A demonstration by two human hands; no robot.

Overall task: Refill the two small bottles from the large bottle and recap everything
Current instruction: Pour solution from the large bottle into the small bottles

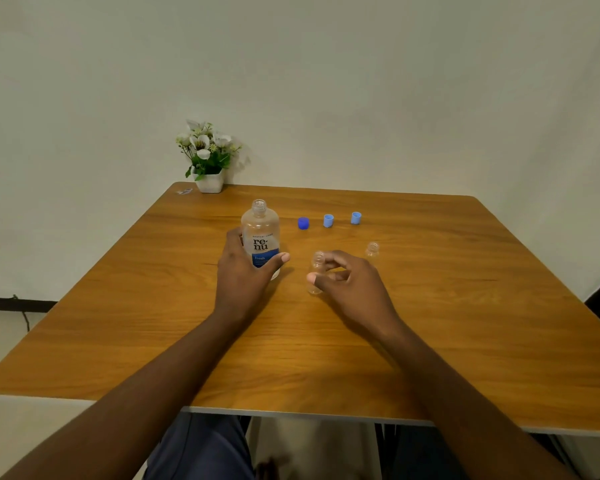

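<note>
So the large bottle (260,237) sits left-centre on the worktop (465,306), nearer small bottle (315,273) right of it, other small bottle (372,249) further right (slightly back), row of caps (328,220) behind, flower pot (209,181) far-left corner.

Left grip (243,268) curls in a clasp; right grip (347,282) pinches, fingers bent.

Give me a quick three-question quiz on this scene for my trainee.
1. True or false: the large bottle is capped.
2. How many caps lie on the table? A) two B) three C) four
3. Which hand grips the large bottle?

Key: 1 false, its neck is open; 2 B; 3 the left hand.
</note>
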